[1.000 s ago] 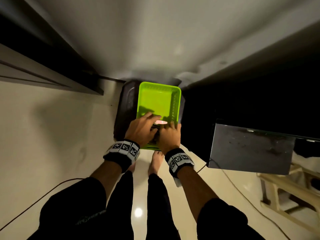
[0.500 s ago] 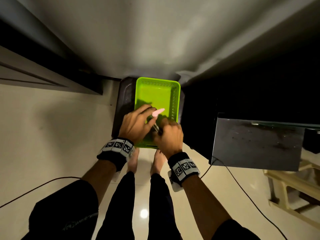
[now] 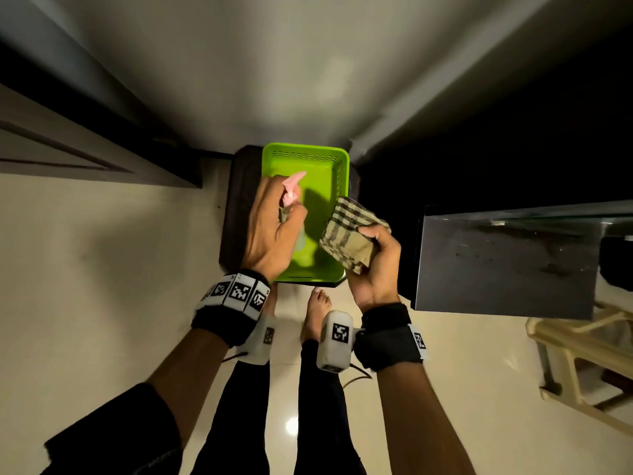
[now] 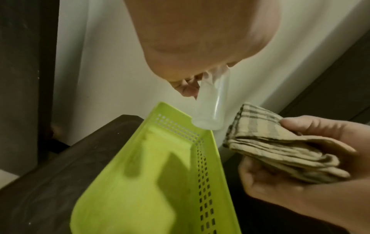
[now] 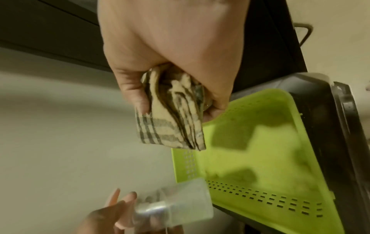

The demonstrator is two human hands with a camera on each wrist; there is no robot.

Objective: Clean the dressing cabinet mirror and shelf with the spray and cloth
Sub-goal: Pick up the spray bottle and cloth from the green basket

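Observation:
My left hand (image 3: 274, 221) grips a clear spray bottle (image 4: 212, 107) with a pink nozzle (image 3: 293, 186), held above a lime green basket (image 3: 305, 156). The bottle (image 5: 180, 204) shows blurred in the right wrist view. My right hand (image 3: 375, 265) holds a folded beige checked cloth (image 3: 349, 234) over the basket's right edge; the cloth (image 4: 280, 147) (image 5: 170, 123) is clamped between thumb and fingers. The basket (image 4: 152, 190) (image 5: 270, 150) looks empty. A dark reflective panel (image 3: 507, 262) juts out at the right.
The basket sits on a dark brown stool (image 3: 239, 214) against a pale wall (image 3: 274, 80). A dark door frame (image 3: 102, 138) is at the left. A beige plastic stool (image 3: 582, 361) stands at the right. A cable (image 3: 356, 375) lies on the glossy floor by my bare feet.
Both hands have lifted out of the basket and moved apart: the left raised the spray bottle, the right brought the cloth up and to the right.

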